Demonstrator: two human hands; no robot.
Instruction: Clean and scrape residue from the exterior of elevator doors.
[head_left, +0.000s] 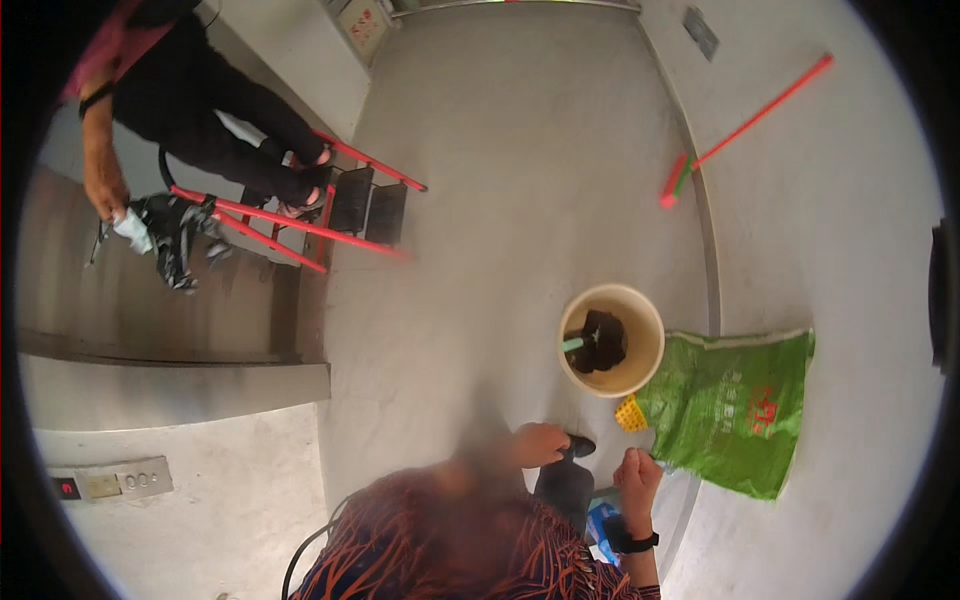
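Observation:
My left hand (pixel 541 445) hangs low in front of my body, above a dark shoe (pixel 579 446). Its fingers look curled together; whatever they may hold is hidden. To its right, my right hand (pixel 638 480), with a black watch on the wrist, is closed like a fist beside the near-left edge of a green woven sack (pixel 735 400). Whether it grips anything I cannot make out. Just ahead stands a cream bucket (pixel 651 345) with a dark cloth-like thing (pixel 604 343) and a pale green piece inside. A yellow perforated thing (pixel 630 413) lies between bucket and sack.
At the far left another person stands on a red-framed step ladder (pixel 350 232), a white cloth (pixel 132 230) and dark plastic bag (pixel 178 240) in one hand. A red-handled broom (pixel 760 112) leans by the right wall. A blue package (pixel 603 525) lies beside my leg.

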